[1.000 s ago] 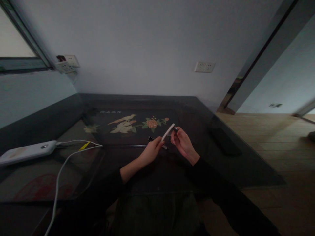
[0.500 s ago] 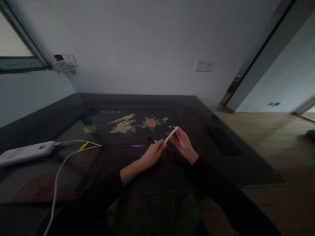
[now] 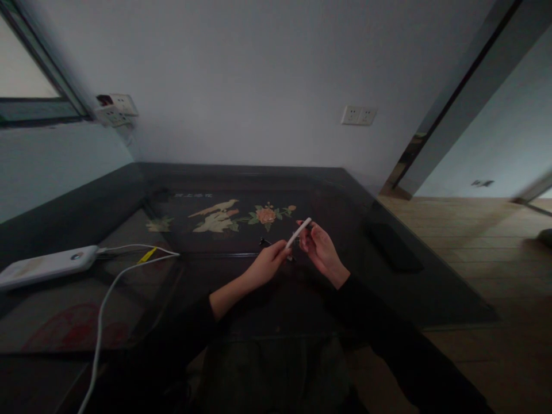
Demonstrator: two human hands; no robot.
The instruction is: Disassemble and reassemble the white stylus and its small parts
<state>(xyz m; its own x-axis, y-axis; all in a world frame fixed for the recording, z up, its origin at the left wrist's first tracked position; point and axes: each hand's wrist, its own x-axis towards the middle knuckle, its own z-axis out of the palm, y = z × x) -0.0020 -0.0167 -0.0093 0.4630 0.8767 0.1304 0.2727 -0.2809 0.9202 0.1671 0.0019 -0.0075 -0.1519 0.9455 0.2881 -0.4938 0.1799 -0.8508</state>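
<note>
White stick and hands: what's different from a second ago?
The upper end of the white stick has shifted slightly right. The left hand still grips it; the right hand stays close, its contact unclear. The white power bank and dark slab haven't moved.

Place: most likely a room in a home
Table point(image 3: 336, 192): dark and glossy, decorated with a bird-and-flower picture point(image 3: 266, 215) and a line of characters point(image 3: 193, 195), its far edge along the wall point(image 3: 241, 86)
Wall: plain and pale, with a double socket point(image 3: 359, 115) above the table and more sockets point(image 3: 114, 116) in the left corner
Floor point(image 3: 452, 230): light, wood-look planks, visible at right
Charging gear: white device point(image 3: 52, 265) with a white cable point(image 3: 100, 322)
</note>
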